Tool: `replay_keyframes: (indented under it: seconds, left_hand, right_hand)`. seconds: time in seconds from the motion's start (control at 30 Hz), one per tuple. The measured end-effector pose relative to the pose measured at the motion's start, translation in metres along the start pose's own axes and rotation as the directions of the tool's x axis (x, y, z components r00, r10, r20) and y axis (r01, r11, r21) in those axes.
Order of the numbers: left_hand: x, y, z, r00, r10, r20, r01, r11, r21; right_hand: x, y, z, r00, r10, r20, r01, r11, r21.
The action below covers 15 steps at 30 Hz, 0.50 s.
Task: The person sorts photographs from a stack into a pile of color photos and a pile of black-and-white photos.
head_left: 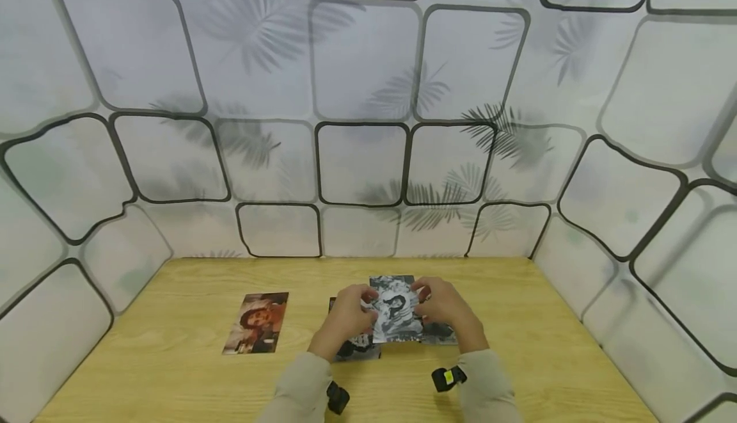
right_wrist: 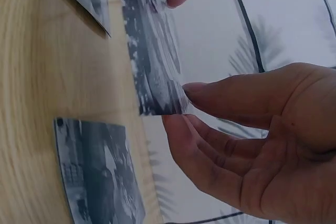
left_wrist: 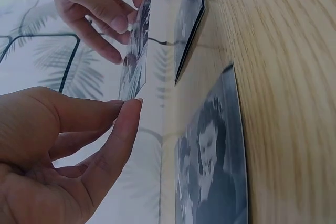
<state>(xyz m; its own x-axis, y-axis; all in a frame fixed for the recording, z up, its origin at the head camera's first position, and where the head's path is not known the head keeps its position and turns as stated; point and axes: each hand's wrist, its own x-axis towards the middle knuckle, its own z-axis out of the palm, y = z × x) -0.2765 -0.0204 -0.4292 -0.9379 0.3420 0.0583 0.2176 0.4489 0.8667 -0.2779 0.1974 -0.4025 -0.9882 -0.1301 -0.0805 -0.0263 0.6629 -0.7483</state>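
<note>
A black-and-white photo print [head_left: 397, 313] with a long-haired figure on it is held up above the table by both hands. My left hand [head_left: 345, 317] pinches its left edge between thumb and fingers, as the left wrist view shows. On the opposite edge, my right hand [right_wrist: 247, 140] pinches the print with thumb and fingertips. Beneath it, a black-and-white photo [left_wrist: 212, 166] lies on the table by the left hand, partly covered in the head view. Another grey photo [right_wrist: 100, 174] lies under the right hand, mostly hidden from the head camera.
A colour photo [head_left: 257, 324] showing a person in reddish tones lies apart on the left of the wood-grain table [head_left: 190, 320]. Patterned white walls [head_left: 363, 160] with dark rounded frames and leaves enclose the table at the back and both sides.
</note>
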Motion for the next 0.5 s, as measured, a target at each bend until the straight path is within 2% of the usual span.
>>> replay_keyframes:
  seconds: [0.3,0.5]
  left_hand:
    - [0.017,0.013,0.028,0.999,0.041,-0.007,-0.041,0.999,0.002]
    - [0.026,0.018,0.047,0.997,0.073,-0.028,-0.071,0.996,0.061]
  right_hand:
    - [-0.001,0.02,-0.022,0.997,0.057,-0.049,-0.056,0.998,0.024]
    - [-0.001,0.034,-0.033,0.995,0.063,-0.075,-0.063,0.998,-0.005]
